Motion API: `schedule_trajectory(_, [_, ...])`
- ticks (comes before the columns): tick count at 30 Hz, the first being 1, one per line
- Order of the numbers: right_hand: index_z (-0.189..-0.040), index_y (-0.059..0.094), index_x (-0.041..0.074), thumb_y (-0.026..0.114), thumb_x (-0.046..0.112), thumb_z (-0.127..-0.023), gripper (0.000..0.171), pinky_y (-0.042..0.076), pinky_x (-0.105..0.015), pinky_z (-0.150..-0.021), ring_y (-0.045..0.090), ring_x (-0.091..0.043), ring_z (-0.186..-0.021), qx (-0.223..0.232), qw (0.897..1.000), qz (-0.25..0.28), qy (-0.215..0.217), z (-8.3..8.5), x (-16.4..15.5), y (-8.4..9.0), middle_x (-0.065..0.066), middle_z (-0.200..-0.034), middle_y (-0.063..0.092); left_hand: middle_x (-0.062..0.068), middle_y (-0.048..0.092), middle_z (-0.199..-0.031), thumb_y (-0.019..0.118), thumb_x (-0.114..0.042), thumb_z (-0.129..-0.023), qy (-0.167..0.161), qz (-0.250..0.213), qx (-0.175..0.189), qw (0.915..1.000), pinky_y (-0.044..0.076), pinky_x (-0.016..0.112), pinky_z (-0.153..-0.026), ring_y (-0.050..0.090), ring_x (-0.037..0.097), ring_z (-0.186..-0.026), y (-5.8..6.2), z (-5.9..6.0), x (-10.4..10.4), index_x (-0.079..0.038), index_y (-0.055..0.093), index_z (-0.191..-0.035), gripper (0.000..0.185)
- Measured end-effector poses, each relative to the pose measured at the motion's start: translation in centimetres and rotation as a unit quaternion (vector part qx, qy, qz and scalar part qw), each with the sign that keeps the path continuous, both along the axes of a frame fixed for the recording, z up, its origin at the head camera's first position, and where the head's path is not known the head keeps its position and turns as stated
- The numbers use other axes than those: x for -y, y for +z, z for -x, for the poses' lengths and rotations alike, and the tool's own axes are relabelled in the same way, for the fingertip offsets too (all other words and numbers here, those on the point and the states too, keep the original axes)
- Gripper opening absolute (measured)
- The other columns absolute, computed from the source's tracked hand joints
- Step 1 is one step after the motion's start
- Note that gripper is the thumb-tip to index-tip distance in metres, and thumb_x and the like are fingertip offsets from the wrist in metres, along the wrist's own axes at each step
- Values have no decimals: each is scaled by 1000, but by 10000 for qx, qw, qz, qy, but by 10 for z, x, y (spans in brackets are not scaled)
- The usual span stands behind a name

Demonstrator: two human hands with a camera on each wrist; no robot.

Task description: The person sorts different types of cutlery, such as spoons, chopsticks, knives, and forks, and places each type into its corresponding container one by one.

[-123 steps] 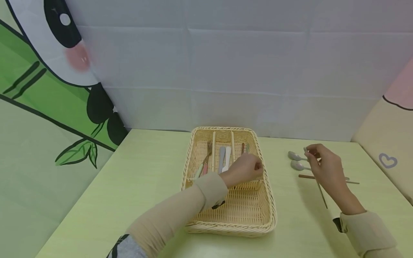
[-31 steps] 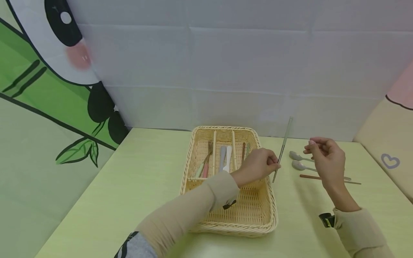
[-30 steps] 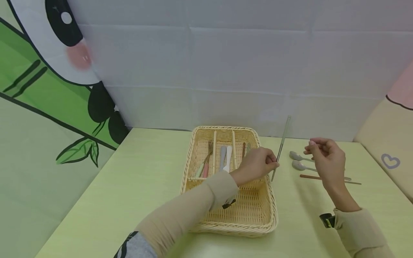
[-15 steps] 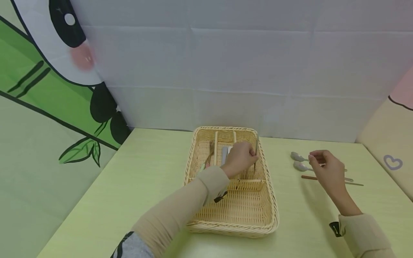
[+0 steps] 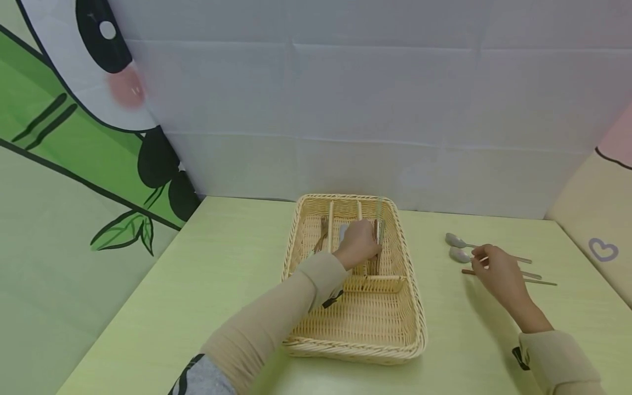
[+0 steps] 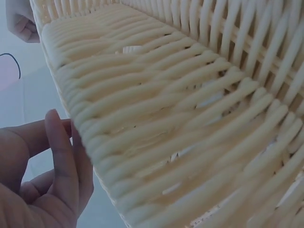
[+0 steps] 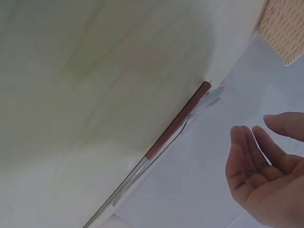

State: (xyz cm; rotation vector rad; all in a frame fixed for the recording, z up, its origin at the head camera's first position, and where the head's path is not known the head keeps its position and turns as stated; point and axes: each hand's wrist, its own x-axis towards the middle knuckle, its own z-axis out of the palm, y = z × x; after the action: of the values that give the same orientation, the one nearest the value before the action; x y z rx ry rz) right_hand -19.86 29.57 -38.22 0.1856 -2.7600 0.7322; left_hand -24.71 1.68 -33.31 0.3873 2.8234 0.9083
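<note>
In the head view my left hand (image 5: 359, 242) is inside the wicker basket (image 5: 362, 323), at its right rear compartment. It pinches a chopstick (image 5: 379, 211) with a pale green end and metal shaft. The left wrist view shows the fingers (image 6: 64, 161) beside the basket's woven wall; the chopstick is hidden there. My right hand (image 5: 498, 274) hovers over two spoons (image 5: 453, 240) and a brown-ended chopstick (image 5: 468, 272) on the table. In the right wrist view its fingers (image 7: 256, 159) are loosely bent, with a gap to the thumb and nothing held.
Forks (image 5: 322, 233) lie in the left rear compartment and a grey knife (image 5: 343, 233) in the middle one, partly behind my left hand. Other chopsticks stand in the right compartment. A white cloth backdrop (image 5: 365, 126) rises behind the table (image 5: 237, 247).
The green-ended chopstick passed from my right hand to my left, which carried it left into the basket's right compartment. My right hand has dropped lower toward the spoons.
</note>
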Motion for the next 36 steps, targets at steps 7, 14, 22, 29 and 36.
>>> schedule_trajectory(7, [-101, 58, -12, 55, 0, -82, 23, 47, -40, -55, 60, -39, -77, 566, 9959, -686, 132, 4, -5, -9, -30, -95, 59, 0, 60, -48, 68, -13, -80, -62, 466, -134, 9988, 41, 42, -95, 55, 11, -45, -1, 2, -2, -8, 66, -60, 21])
schedule_trajectory(14, [-102, 60, -10, 60, 2, -82, 23, 48, -41, -56, 59, -36, -75, 914, 9895, -1077, 293, 5, -7, -12, -25, -88, 57, -4, 46, -42, 70, -11, -78, -190, 588, -208, 9979, 47, 32, -75, 43, 8, -39, -4, 4, -6, -13, 51, -53, 31])
schedule_trajectory(22, [-98, 62, -9, 61, 0, -80, 20, 47, -42, -57, 59, -36, -74, 886, 9869, -1301, 351, 7, -8, -15, -24, -87, 59, 0, 46, -48, 69, -6, -78, -336, 549, -16, 9979, 36, 18, -38, 40, 8, -38, -3, 2, -11, -8, 51, -59, 26])
schedule_trajectory(29, [-94, 64, -5, 65, 0, -77, 17, 47, -43, -57, 59, -40, -78, 982, 9821, -1542, 448, 8, -8, -14, -21, -86, 61, 10, 63, -75, 68, -9, -80, -321, 1149, -51, 9928, 41, 18, -41, 52, 11, -46, -3, 0, -16, 1, 60, -106, 28])
schedule_trajectory(36, [-88, 69, 2, 67, 0, -77, 11, 47, -39, -55, 60, -35, -74, 942, 9823, -1523, 547, 5, -8, -14, -16, -82, 63, 3, 50, -53, 54, -5, -88, -345, 1503, -115, 9880, 28, 19, -34, 31, 6, -34, -5, -1, -19, -3, 63, -93, 11])
